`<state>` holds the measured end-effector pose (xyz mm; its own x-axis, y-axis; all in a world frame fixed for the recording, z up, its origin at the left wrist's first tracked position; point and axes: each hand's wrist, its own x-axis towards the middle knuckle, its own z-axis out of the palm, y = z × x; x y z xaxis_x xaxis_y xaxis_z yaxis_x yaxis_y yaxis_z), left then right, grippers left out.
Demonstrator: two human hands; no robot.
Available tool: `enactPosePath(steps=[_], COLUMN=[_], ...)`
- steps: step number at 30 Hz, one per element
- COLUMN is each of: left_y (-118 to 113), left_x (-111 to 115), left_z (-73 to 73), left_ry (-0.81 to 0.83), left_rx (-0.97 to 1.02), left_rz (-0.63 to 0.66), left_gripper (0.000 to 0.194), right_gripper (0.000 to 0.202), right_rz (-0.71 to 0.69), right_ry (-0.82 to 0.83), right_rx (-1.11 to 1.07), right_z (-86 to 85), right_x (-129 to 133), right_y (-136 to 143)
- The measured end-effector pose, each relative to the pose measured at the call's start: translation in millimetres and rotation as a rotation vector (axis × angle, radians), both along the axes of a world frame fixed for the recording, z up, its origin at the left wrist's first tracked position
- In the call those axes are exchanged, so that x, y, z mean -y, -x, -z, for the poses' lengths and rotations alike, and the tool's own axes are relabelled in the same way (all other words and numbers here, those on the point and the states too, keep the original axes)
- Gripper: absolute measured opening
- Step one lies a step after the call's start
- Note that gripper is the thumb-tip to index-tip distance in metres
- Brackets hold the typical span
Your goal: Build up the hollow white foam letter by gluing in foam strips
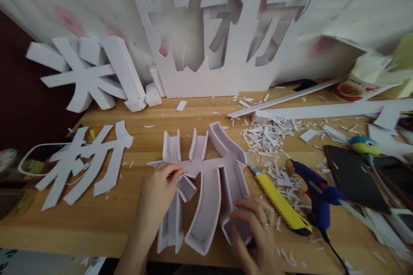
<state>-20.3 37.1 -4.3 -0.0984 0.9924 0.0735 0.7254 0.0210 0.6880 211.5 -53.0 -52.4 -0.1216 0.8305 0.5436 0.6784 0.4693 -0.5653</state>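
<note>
A white hollow character (209, 167) of foam board lies open side up on the wooden table, thin walls standing along its strokes. My left hand (167, 184) is closed in a pinch at its left middle, on a small white foam board strip (188, 185) by the short lower-left stroke. The fingertips partly hide the pinched spot. At the lower right end of the character, my right hand (254, 227) curls loosely over the stroke's walls, fingers and thumb holding it there. A yellow utility knife (280, 202) lies just right of that hand.
A blue glue gun (316, 193) with a cord lies at right, near a dark phone (355, 176). White scraps (271, 137) litter the table. A flat cut-out character (87, 159) lies left; a finished-looking one (87, 73) and a stencil board (206, 81) stand behind. A paper tub (358, 88) stands back right.
</note>
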Motion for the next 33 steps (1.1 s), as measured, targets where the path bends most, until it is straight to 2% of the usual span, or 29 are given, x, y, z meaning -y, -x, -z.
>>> enactPosePath(steps=[11,33], left_y=[-0.6,0.4], left_x=[2.7,1.4], left_z=[4.1,4.3], left_ry=[-0.021,-0.012], left_rx=[0.039,0.032], left_rz=[-0.032,-0.016], left_gripper=[0.018,0.018], right_gripper=[0.018,0.017], right_rz=[-0.051,-0.058], right_ry=[0.050,0.026], right_rx=[0.023,0.037], right_z=[7.1,4.1], right_x=[4.4,0.9], right_y=[-5.1,-5.2])
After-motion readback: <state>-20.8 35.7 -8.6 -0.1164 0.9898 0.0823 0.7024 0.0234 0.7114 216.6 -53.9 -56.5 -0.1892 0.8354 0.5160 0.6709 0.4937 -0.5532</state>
